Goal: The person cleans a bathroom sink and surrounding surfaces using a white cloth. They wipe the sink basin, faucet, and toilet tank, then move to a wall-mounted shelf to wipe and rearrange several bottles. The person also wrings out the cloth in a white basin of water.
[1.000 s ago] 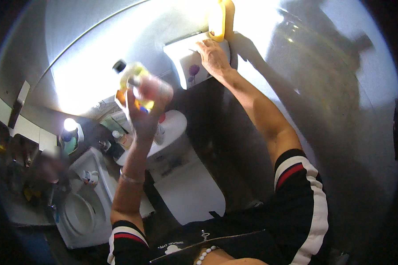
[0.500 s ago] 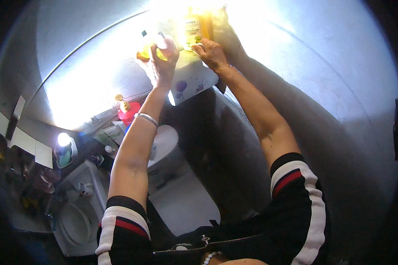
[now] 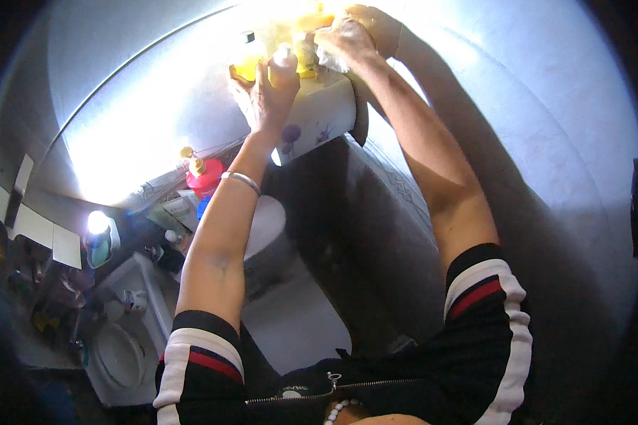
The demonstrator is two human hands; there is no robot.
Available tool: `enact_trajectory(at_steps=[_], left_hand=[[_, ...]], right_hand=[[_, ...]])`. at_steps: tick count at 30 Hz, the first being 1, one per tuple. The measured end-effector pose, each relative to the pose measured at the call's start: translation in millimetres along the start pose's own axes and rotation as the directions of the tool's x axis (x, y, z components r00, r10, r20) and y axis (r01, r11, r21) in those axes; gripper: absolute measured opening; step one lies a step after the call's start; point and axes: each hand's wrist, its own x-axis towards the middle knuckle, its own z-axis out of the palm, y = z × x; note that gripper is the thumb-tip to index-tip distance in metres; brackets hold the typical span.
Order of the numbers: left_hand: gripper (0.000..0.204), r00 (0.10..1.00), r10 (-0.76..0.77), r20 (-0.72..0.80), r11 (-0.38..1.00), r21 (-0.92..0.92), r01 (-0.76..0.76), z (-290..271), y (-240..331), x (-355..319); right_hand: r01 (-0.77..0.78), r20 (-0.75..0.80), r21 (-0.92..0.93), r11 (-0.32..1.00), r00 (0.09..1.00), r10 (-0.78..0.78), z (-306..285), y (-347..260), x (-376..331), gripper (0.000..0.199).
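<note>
At the top of the view, my left hand (image 3: 266, 99) is wrapped round two small bottles. One is a yellow bottle (image 3: 247, 65) with a dark cap; the other is a pale bottle (image 3: 284, 59) with a light cap. Both stand over a white box-like stand (image 3: 319, 117) printed with purple flowers. To their right, my right hand (image 3: 350, 39) is closed with a crumpled white cloth (image 3: 332, 59) under its fingers. Its fingertips are beside a larger yellow bottle (image 3: 308, 23), whose outline is washed out by glare.
Below left of the stand is a red pump bottle (image 3: 204, 176) with a gold top. A white sink (image 3: 143, 312) is at lower left, beside a lit lamp (image 3: 98, 223). Under my arms is a white toilet (image 3: 298, 329). A pale wall (image 3: 532, 92) curves along the right.
My right hand has moved up and right, and more of the white cloth shows. My left hand has shifted slightly right with the two bottles. The large yellow bottle appears higher.
</note>
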Motion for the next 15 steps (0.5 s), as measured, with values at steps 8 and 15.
enact_trajectory(at_steps=[8, 15], left_hand=[[0.065, 0.997, 0.043, -0.064, 0.999, -0.015, -0.045, 9, 1, 0], [0.067, 0.996, 0.027, -0.082, 1.0, -0.001, -0.027, 10, -2, 0]], right_hand=[[-0.1, 0.344, 0.445, 0.89, 0.937, -0.066, -4, 13, 33, 0.039], [-0.121, 0.361, 0.429, 0.895, 0.931, -0.047, -1, 7, 33, 0.041]])
